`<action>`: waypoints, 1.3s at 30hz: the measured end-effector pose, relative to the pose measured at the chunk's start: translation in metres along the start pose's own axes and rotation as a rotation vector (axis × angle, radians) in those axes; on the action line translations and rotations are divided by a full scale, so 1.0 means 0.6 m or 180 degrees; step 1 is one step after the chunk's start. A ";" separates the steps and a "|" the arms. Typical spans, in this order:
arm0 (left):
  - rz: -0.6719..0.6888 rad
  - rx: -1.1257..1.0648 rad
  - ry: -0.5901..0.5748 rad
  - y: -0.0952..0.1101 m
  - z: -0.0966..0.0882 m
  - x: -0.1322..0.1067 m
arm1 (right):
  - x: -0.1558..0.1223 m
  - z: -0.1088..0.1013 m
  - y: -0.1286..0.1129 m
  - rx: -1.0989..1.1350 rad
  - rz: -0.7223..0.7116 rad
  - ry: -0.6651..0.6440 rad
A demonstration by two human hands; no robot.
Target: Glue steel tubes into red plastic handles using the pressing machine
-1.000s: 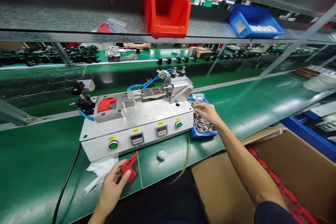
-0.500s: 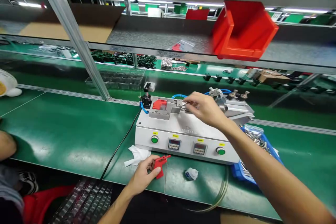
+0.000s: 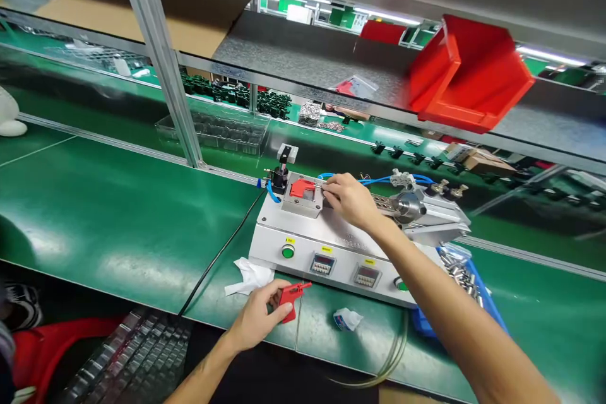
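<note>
The right hand (image 3: 354, 202), fingers narrow, contents unclear, is resting just right of the upper red piece (image 3: 298, 188); the left hand (image 3: 259, 317) is gripping the lower red piece (image 3: 290, 298).

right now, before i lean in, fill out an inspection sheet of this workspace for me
surface: glossy green worktop, crossed by thin seams.
job's things: red pistol-shaped plastic part in the left hand; another red part seated in the metal fixture on the white box-shaped machine.
clutter: crumpled white sheet and small white-topped container before the machine.
hands: left grips the first part; right hand at the fixture's right side, grasp unclear.
cables: black cable left of the machine; blue tubing at its left end.
surroundings: open red plastic bin on the grey shelf above; blue plastic bin of small metal cylinders by the machine's right end.
</note>
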State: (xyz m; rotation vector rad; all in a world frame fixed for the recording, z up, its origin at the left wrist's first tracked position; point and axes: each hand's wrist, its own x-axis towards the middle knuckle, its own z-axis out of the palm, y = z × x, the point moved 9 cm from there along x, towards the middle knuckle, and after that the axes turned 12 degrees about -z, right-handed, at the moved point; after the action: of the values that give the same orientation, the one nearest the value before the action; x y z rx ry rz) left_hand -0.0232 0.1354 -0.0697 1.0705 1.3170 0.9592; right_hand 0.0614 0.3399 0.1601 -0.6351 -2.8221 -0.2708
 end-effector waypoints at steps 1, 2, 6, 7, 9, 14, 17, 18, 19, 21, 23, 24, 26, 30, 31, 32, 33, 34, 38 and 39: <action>0.0005 0.0023 -0.0022 0.001 0.000 0.000 | -0.007 0.002 -0.005 -0.0005 -0.0039 0.0074; 0.0011 0.0041 -0.0046 0.001 0.001 0.000 | -0.012 0.002 -0.007 0.0016 -0.0027 0.0137; 0.0022 0.0094 -0.0082 0.000 0.004 0.000 | 0.008 -0.001 -0.015 0.0251 0.0189 0.0193; 0.0026 0.0103 -0.0074 0.000 0.004 0.000 | 0.021 0.003 -0.018 0.0307 0.0227 0.0066; 0.0034 0.0112 -0.0046 0.001 0.004 0.000 | 0.050 0.016 -0.025 0.0386 0.0280 -0.0265; 0.0054 0.0166 -0.0033 0.002 0.009 0.006 | 0.113 0.010 -0.017 0.0552 0.0320 -0.0486; 0.0012 0.0089 -0.0079 0.002 0.006 0.009 | 0.116 -0.032 0.000 0.0667 0.0338 -0.0243; 0.0006 0.0071 -0.0074 0.007 0.001 0.008 | 0.104 -0.051 0.006 0.0736 0.0373 -0.0041; 0.0037 0.0076 -0.0052 0.018 -0.006 0.006 | 0.086 -0.070 0.011 0.0844 0.0394 0.0193; 0.0240 0.0162 0.0066 0.065 -0.030 0.002 | 0.031 -0.095 0.010 0.1099 0.0337 0.0577; 0.0591 0.0367 0.0280 0.143 -0.062 0.002 | -0.034 -0.092 -0.001 0.1188 0.0232 0.0602; 0.0758 0.0554 0.0427 0.190 -0.078 0.006 | -0.066 -0.081 -0.006 0.1108 0.0227 0.0466; 0.1013 0.1142 0.0696 0.285 -0.102 0.028 | -0.125 -0.049 -0.010 0.0875 0.0360 0.0158; 0.0713 0.3041 0.1083 0.407 -0.109 0.121 | -0.194 -0.010 -0.007 0.0769 0.0677 0.0078; 0.0620 0.3345 0.1146 0.422 -0.106 0.143 | -0.202 -0.008 -0.007 0.0825 0.0690 0.0152; 0.0560 0.3557 0.1210 0.434 -0.101 0.160 | -0.208 -0.007 -0.008 0.0892 0.0679 0.0228; 0.0544 0.3683 0.1274 0.442 -0.094 0.172 | -0.213 -0.007 -0.010 0.0966 0.0648 0.0285; 0.0571 0.3769 0.1347 0.447 -0.087 0.180 | -0.216 -0.007 -0.012 0.1037 0.0606 0.0322; 0.0992 0.4112 0.1585 0.442 -0.057 0.172 | -0.231 -0.008 -0.021 0.1172 0.0471 0.0460; 0.1121 0.4141 0.1598 0.436 -0.052 0.165 | -0.234 -0.008 -0.023 0.1183 0.0440 0.0523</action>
State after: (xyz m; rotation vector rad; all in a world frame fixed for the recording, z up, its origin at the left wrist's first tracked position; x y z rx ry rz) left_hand -0.0369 0.2993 0.1584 2.1732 2.3224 0.5436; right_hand 0.1792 0.2706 0.1255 -0.6814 -2.5588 0.2129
